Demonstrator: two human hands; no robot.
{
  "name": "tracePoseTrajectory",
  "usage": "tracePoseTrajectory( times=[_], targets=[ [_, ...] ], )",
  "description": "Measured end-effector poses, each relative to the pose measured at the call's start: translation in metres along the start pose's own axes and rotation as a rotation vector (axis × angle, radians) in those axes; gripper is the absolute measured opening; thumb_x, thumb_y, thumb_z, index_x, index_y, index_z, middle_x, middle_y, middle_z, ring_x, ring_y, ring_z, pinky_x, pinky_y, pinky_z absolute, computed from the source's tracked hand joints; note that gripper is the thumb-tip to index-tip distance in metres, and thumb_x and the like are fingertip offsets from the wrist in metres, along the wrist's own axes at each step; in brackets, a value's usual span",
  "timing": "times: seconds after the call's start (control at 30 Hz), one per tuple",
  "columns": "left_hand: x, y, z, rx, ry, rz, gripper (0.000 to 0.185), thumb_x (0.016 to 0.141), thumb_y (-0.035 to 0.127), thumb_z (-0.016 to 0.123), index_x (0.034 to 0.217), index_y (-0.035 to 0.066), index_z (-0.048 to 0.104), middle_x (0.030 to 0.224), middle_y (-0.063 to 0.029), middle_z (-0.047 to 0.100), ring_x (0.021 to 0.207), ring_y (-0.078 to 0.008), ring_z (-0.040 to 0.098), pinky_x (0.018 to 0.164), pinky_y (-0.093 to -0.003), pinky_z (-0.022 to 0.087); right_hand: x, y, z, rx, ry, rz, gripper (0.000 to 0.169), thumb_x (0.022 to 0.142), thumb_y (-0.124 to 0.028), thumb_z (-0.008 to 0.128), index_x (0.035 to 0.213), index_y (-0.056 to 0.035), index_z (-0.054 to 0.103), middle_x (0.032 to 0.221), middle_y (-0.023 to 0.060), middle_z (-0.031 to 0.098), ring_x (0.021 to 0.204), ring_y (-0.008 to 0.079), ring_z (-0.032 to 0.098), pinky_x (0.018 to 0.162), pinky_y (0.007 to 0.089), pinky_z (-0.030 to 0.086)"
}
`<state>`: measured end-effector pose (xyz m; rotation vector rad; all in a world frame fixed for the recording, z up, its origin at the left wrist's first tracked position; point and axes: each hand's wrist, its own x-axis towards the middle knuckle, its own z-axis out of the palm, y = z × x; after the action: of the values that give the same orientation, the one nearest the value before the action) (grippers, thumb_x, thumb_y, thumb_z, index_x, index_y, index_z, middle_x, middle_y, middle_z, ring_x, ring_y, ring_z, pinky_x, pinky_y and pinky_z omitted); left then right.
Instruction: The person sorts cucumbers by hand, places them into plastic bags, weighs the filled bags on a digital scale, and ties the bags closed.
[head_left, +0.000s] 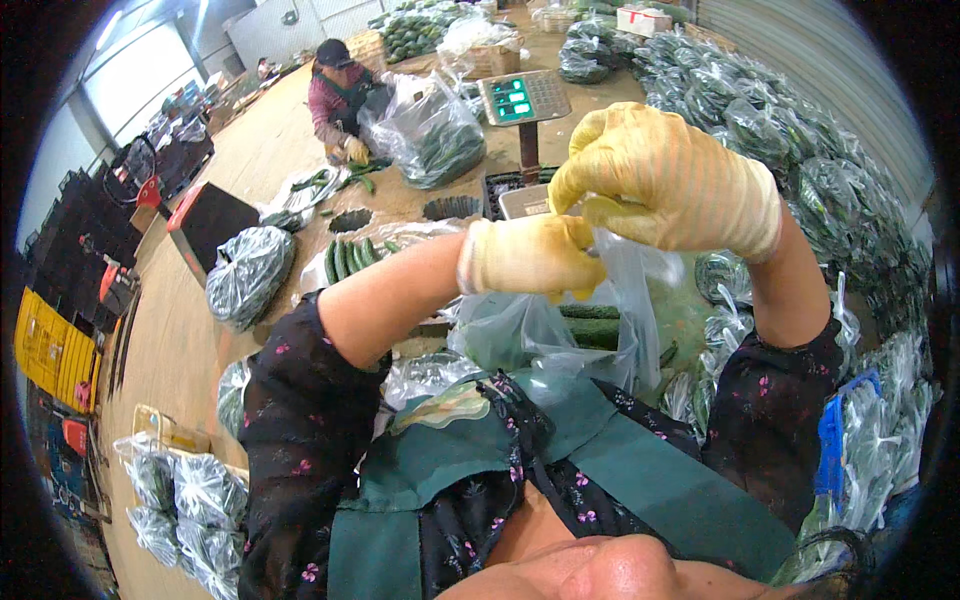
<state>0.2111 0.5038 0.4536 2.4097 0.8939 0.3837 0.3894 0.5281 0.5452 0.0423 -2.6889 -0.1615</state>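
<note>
Both hands wear yellow work gloves and are raised together before the chest. My left hand (532, 255) grips the gathered top of a clear plastic bag (634, 300). Just above and to the right of it, my right hand (660, 176) has bent fingers close to the same bag top; whether it holds the plastic is hidden by the glove. Dark green cucumbers (592, 326) lie inside the bag, below the hands. A scale display (525, 97) with lit green figures stands behind the hands, above the scale's platform (525, 201).
A co-worker (341, 97) handles a large bag of cucumbers (431, 142) across the table (390, 195). Loose cucumbers (350, 259) lie on plastic at left. Filled bags (780, 112) are piled at right; more bags (206, 491) stand at lower left, near a black box (214, 225).
</note>
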Motion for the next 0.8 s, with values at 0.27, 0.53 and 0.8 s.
tracePoseTrajectory(
  times=[0.27, 0.53, 0.8],
  targets=[
    [-0.013, 0.001, 0.0, -0.723, 0.061, -0.118, 0.047, 0.102, 0.047, 0.039, 0.117, 0.008, 0.061, 0.077, -0.0062, 0.067, 0.056, -0.0109, 0.058, 0.042, -0.0231, 0.042, 0.011, 0.006, 0.03, 0.167, 0.088, 0.143, 0.034, 0.082, -0.024, 0.067, 0.112, -0.0073, 0.063, 0.099, 0.0158, 0.067, 0.096, 0.0331, 0.064, 0.084, 0.0408, 0.051],
    [-0.044, 0.0, 0.003, -1.088, 0.24, -0.134, 0.069, 0.096, 0.062, 0.038, 0.103, 0.0, 0.066, 0.05, 0.0002, 0.05, 0.038, -0.0085, 0.042, 0.041, -0.0257, 0.04, -0.035, -0.039, 0.019, 0.758, 0.186, 0.956, 0.023, 0.089, -0.015, 0.065, 0.107, -0.0013, 0.067, 0.094, 0.0068, 0.07, 0.085, 0.0105, 0.064, 0.077, 0.0272, 0.053],
    [-0.068, 0.003, -0.001, -0.766, 0.26, -0.185, 0.032, 0.087, 0.016, 0.065, 0.118, 0.009, 0.067, 0.107, -0.0021, 0.07, 0.071, -0.0052, 0.058, 0.054, -0.021, 0.046, -0.019, -0.005, 0.092, 1.517, 0.492, 0.566, 0.054, 0.1, -0.044, 0.045, 0.129, 0.0019, 0.05, 0.112, 0.0156, 0.065, 0.103, 0.023, 0.064, 0.093, 0.0368, 0.049]
  ],
)
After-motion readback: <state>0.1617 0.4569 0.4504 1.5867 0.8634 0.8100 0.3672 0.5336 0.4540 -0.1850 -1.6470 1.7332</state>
